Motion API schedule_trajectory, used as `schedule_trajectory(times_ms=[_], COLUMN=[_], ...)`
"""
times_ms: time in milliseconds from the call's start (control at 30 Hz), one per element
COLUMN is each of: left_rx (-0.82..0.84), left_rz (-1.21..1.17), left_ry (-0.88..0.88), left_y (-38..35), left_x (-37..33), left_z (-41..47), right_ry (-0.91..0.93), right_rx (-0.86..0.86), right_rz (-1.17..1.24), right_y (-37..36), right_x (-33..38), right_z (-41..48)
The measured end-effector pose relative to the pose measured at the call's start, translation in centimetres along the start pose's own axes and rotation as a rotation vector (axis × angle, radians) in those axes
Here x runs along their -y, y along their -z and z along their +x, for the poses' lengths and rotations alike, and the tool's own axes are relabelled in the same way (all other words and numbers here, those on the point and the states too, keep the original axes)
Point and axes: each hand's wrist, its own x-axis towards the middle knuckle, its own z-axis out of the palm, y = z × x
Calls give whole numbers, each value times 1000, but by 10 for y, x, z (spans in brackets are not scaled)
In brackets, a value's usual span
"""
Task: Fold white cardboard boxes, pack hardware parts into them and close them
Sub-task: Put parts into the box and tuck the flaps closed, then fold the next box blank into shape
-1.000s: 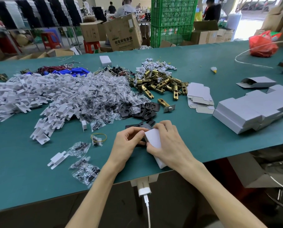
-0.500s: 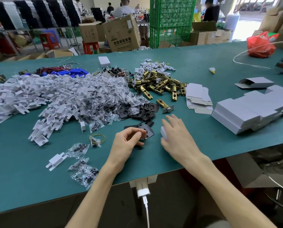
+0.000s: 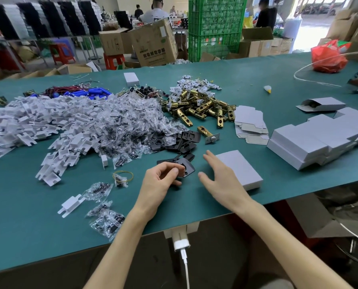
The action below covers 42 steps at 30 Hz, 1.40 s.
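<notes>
Closed white box (image 3: pixel 240 170): likely finished. Left of it, your right hand (image 3: pixel 221 180), spread, empty; left hand (image 3: pixel 161 182) curled at black plate (image 3: pixel 189 166), grasp unclear. Next, probably: fold another.

closed white box (image 3: pixel 239 170): its left edge is hidden under the right hand (image 3: pixel 221 184).
black plate (image 3: pixel 188 168): left of the white box, partly covered by the left hand (image 3: pixel 161 182).
box stack (image 3: pixel 319 140): right of the white box, cut off by the picture's edge.
clear bags (image 3: pixel 107 223): far left of the white box, contents too small to tell.
open box (image 3: pixel 321 104): beyond the white box, dark contents unclear.
</notes>
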Motion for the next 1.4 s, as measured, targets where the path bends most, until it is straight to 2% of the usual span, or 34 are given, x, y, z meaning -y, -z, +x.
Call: schedule_trajectory(times_ms=[167,333,467,867,1067,1200,1400], left_rx=[2,10,8,3,5,3,-12], left_rz=[11,10,12,15,24,43,39], left_ry=[10,13,16,17,24,25,36], left_y=[1,1,1,0,-1,-1,0], left_x=[0,0,0,-4,-4,-4,-5], left_z=[0,-1,-1,-3,-2,-2,-1], right_ry=[12,-62,-33,12,-21,-54,-280], right_rx=[55,-34,-22,0,-115,-87,95], right_rz=[-160,-122,-136,-251,-179,-376,-746], right_y=[27,58,77,80,71,69,80], right_x=[-37,-66,-85,-95,-83,-69,-76], right_z=[13,23,20,26,42,79,125])
